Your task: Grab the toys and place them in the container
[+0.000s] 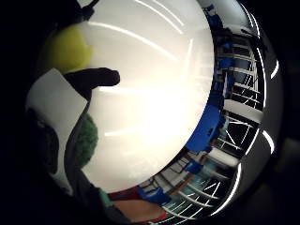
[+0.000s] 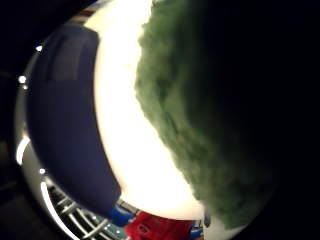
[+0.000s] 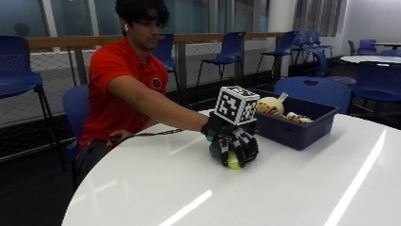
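Green plush toy [image 3: 227, 149] with yellow part sat low over white table [image 3: 263, 188], gripped in gloved right hand [image 3: 236, 141], fingers curled round it. Dark blue container [image 3: 300, 126] stood just beside hand, already holding cream and striped toys [image 3: 276, 107].

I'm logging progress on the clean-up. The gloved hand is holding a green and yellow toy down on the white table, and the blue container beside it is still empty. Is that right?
Not quite: the blue container is not empty. The outside view shows toys already in it. The rest stands: the gloved right hand grips a green and yellow toy on the white table, beside the container.
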